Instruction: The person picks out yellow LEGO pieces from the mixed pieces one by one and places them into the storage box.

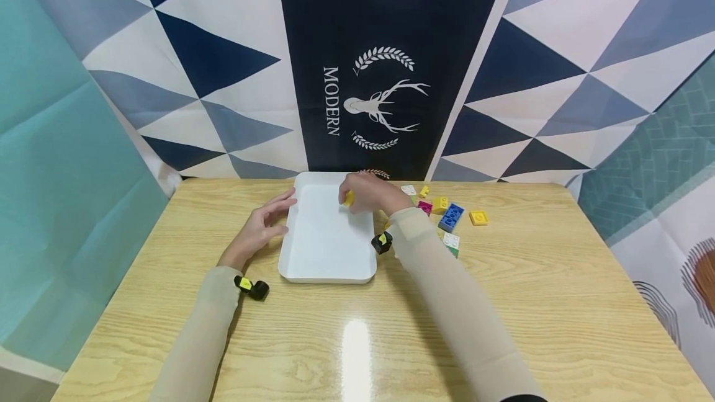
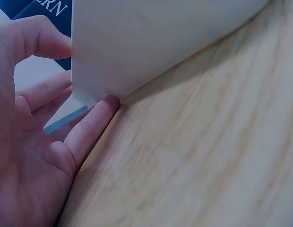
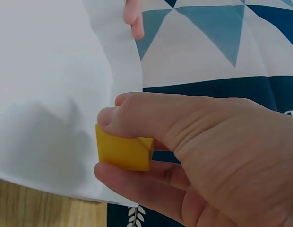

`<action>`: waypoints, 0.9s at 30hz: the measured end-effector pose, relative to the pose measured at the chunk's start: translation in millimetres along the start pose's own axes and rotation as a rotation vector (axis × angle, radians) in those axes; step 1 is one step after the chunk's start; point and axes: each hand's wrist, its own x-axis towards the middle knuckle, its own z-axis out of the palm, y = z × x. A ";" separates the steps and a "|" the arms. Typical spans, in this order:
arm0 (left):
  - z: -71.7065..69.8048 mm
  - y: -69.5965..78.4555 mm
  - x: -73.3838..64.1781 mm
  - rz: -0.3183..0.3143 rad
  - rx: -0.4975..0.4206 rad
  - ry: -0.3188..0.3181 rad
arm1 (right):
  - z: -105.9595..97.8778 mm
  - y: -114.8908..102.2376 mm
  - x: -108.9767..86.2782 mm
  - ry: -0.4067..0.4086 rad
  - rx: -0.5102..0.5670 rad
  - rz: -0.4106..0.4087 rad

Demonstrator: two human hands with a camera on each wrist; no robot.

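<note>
Over the far part of a white tray (image 1: 326, 234), my right hand (image 1: 365, 193) pinches a yellow toy brick (image 3: 124, 150) between thumb and fingers. The brick (image 1: 349, 198) is partly covered by the hand in the head view. My left hand (image 1: 261, 226) is at the tray's left side, its fingers loosely bent. In the left wrist view its fingertips (image 2: 108, 105) touch the outer wall of the tray (image 2: 137, 47) near the tabletop. The right wrist view shows a shadow on the white tray floor beside the brick.
Right of the tray lie several loose bricks: a blue brick (image 1: 450, 218), a yellow brick (image 1: 440, 205), a magenta brick (image 1: 425, 207), a flat yellow piece (image 1: 478, 218) and a white brick (image 1: 451, 240). The wooden table (image 1: 279, 340) meets a patterned cloth (image 1: 246, 110) behind.
</note>
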 end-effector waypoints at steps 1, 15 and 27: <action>0.1 0.0 -0.1 0.000 -0.001 0.000 | 0.8 -0.9 -0.2 -0.009 -0.003 0.009; -0.3 1.1 -1.0 0.004 -0.012 -0.001 | 13.1 -4.0 -5.4 -0.051 0.028 0.049; 0.6 0.1 -0.6 0.022 -0.028 -0.007 | 21.0 -4.2 -1.8 -0.100 0.036 0.073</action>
